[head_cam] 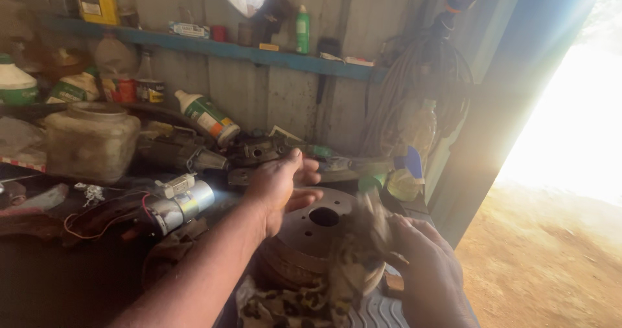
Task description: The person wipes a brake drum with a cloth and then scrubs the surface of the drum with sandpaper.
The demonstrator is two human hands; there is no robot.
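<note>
- Both hands were at the brake disc [311, 234]: our left hand [280, 187] hovered just above its far rim, fingers loose and spread, gripping nothing.
- Our right hand [427, 270] was clenched on a patterned rag [353, 263], pressed against the near right edge of the disc (the cloth was blurred, so it looked to be in motion).
- We judged this to be the wiping of the disc's face and rim; the rusty drum-like side below looked unwiped yet.
- For the next stroke we would need the left hand down on the rim to steady the disc, since it sat near the edge of the bench [78, 270] and could shift under the rag.
- More of the same cloth lay bunched under the disc's near side.
- Close to the left lay a small silver motor [181, 205] with red wires trailing, near the left forearm and liable to snag.
- Behind the disc sat greasy metal parts [259, 152], a cloudy plastic jar [91, 140], and a tipped white bottle [207, 115].
- A blue shelf [214, 46] above carried a green bottle [302, 29] and a yellow can [96, 1]; coiled hose [414, 82] hung at the right.
- Glare from the open doorway [576, 108] washed out the right side, so we could not read detail there.
</note>
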